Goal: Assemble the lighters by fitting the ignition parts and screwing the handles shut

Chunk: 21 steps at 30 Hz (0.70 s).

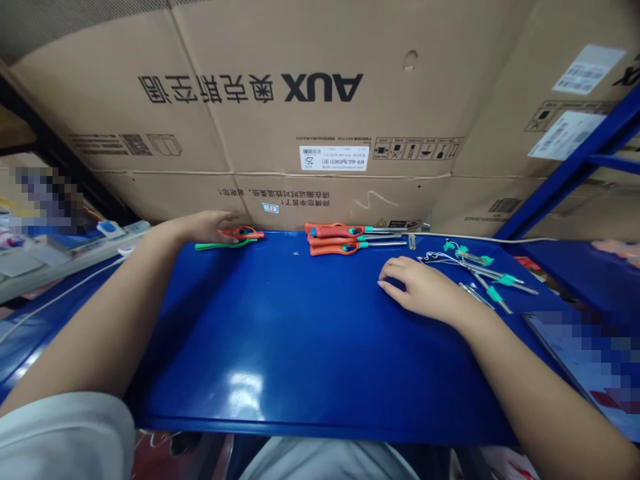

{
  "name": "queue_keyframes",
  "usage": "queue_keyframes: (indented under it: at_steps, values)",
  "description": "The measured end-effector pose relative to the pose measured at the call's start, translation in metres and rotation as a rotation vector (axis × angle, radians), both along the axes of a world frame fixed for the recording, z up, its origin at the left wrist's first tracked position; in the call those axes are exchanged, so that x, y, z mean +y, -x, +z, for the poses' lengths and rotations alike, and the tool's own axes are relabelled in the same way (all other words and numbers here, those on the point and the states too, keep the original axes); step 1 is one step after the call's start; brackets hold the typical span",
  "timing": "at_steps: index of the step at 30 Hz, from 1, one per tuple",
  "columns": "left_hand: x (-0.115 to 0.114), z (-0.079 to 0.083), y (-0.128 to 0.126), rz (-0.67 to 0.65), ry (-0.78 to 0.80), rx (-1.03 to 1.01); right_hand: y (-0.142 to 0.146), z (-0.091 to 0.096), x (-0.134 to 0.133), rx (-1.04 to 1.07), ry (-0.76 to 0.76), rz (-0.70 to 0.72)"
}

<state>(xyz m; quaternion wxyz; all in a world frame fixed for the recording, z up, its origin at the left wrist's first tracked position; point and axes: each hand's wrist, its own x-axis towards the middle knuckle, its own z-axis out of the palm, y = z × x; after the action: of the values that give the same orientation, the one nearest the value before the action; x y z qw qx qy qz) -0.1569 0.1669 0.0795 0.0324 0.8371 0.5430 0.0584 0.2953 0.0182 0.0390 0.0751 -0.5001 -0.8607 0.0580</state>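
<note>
My left hand (203,225) reaches to the far left of the blue table (300,347) and closes its fingers on an orange lighter shell (241,233), which lies over a green shell piece (220,245). My right hand (423,288) rests palm down on the table with fingers curled loosely and holds nothing. Just beyond it lie three assembled orange lighters (345,239) with metal tubes. To its right are several metal tubes with teal fittings and thin wires (480,270).
Large AUX cardboard boxes (320,100) stand against the table's far edge. A blue rack post (570,167) rises at the right. A white cable (500,238) runs along the back. Cluttered shelves sit at the left.
</note>
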Motion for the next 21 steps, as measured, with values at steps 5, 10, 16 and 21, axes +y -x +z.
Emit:
queue_keyframes:
  at_steps: [5,10,16,21]
  values:
    - [0.011,0.001,0.016,0.122,0.232,0.062,-0.003,-0.007,0.005,0.008,0.025,0.007]
    - [0.021,-0.004,0.021,0.169,0.203,0.060,-0.007,-0.013,0.007,0.015,0.035,0.013]
    - [0.019,-0.006,0.015,0.149,0.146,-0.018,-0.007,-0.013,0.008,0.010,0.034,0.018]
    - [0.007,0.018,0.008,0.136,0.134,-0.085,-0.007,-0.008,0.006,0.014,0.026,0.022]
